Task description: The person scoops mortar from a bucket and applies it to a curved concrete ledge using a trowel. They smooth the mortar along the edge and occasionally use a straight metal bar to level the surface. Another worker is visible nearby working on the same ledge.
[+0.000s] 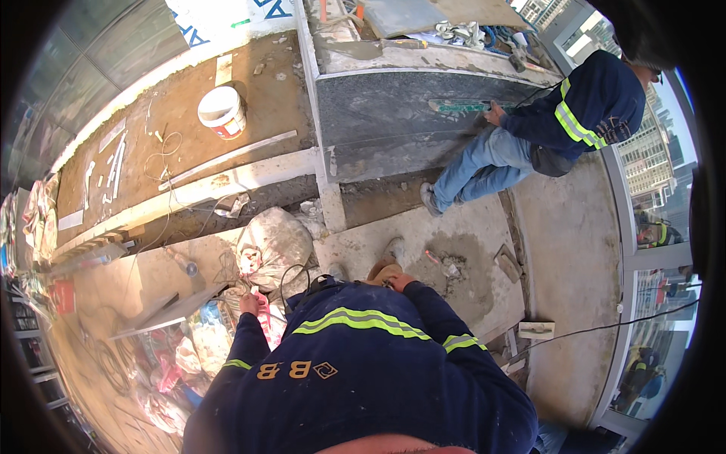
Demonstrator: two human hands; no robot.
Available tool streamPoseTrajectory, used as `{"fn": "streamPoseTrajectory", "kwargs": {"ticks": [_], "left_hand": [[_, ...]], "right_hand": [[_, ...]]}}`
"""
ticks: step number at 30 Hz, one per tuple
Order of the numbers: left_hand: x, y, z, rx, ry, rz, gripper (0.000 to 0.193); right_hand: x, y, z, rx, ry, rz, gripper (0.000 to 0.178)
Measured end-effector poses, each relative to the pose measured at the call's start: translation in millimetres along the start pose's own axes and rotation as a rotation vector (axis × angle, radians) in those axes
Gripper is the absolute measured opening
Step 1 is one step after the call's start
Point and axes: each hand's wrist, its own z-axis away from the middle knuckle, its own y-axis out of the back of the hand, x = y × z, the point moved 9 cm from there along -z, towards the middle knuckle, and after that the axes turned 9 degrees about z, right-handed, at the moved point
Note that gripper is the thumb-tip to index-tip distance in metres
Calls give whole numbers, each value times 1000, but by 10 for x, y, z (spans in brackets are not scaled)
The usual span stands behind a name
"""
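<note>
Hidden: both forearms under dark sleeves.
Left hand (249, 304): fingers curled on a pink bag (266, 318).
Right hand (398, 282): grip unclear, beside a tan boot (384, 270).

Right hand (398, 282) grip and left hand (249, 304) grip hidden by sleeves.

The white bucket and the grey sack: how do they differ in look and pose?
The white bucket is rigid and round, standing upright with its mouth open; the grey sack is soft, crumpled and slumped. The bucket stands alone on the brown bed, far from the left hand; the sack lies just beyond that hand, among rubble and cables. Both are pale containers resting on the ground.
</note>
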Motion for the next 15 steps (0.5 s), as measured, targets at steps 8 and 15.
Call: {"fn": "streamPoseTrajectory", "kwargs": {"ticks": [8, 15], "left_hand": [[-131, 26, 24, -164, -12, -58, 26], [194, -70, -78, -166, -277, -276, 23]], "right_hand": [[223, 360, 291, 268, -314, -254, 25], [295, 184, 299, 217, -122, 279, 19]]}}
